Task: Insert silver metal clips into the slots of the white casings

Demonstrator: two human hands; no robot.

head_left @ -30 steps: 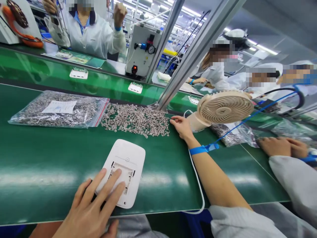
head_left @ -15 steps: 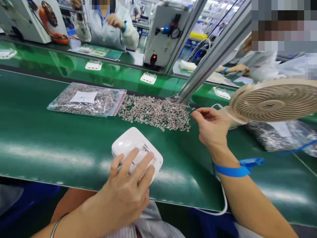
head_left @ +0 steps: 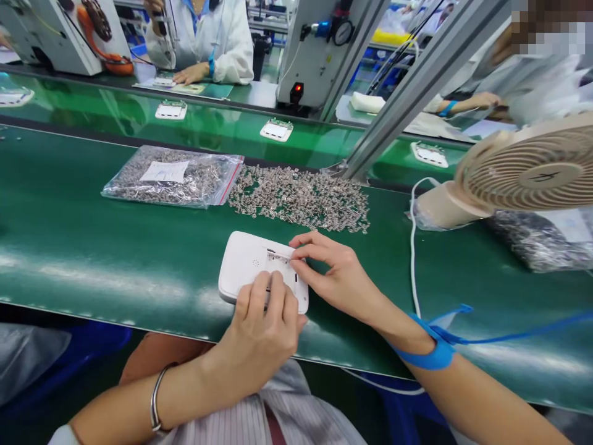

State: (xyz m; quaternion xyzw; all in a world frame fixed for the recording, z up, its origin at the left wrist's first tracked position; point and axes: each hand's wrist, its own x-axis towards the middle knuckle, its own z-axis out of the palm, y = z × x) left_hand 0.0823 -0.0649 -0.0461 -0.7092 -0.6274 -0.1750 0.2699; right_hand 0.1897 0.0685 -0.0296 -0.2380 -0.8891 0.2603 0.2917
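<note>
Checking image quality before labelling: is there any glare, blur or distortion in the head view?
Head view: overhead lights leave pale glare bands across the green mat; the fan bulges at the right edge from wide-angle stretch; the white casing and both hands are sharp.

A white rounded-rectangle plastic casing [head_left: 250, 266] lies flat on the green belt with its recessed open compartment facing up, a small metal piece [head_left: 278, 255] at that recess's far edge, and the loose heap of small silvery metal parts [head_left: 301, 199] spread just beyond it at 1 o'clock.
</note>
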